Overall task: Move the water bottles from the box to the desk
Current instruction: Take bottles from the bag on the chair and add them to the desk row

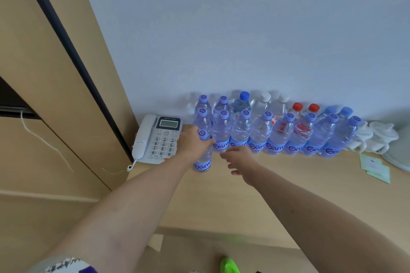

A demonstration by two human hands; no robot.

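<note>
The water bottles [258, 134] are clear, glossy plastic with shiny printed labels and smooth plastic caps. The tabletop [288, 195] is pale, matt wood laminate. The telephone [158, 138] is smooth grey plastic; the paper cards [375, 167] look matt.

clear water bottles [277, 133] with purple caps are lined upright at frame centre on the desk [288, 188]; one bottle [203, 157] is set in front, leftmost.
</note>
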